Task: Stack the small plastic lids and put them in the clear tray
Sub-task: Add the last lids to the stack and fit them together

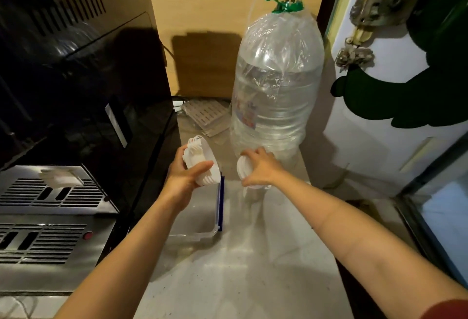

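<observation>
Pale counter (240, 268), clear tray (197, 220), big water bottle (276, 86), black appliance (76, 91)

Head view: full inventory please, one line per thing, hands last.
stack of lids: one stack, exact number unclear, white, held in the left hand above the tray
lid: one, white, in the right hand at the bottle's base
clear tray: one, clear with a blue edge, on the counter under the left hand
water bottle: one, large, clear with a green cap, back of the counter
machine: one, black with steel grilles, left
counter: one, pale
left hand: gripping the stack
right hand: gripping the single lid
</observation>
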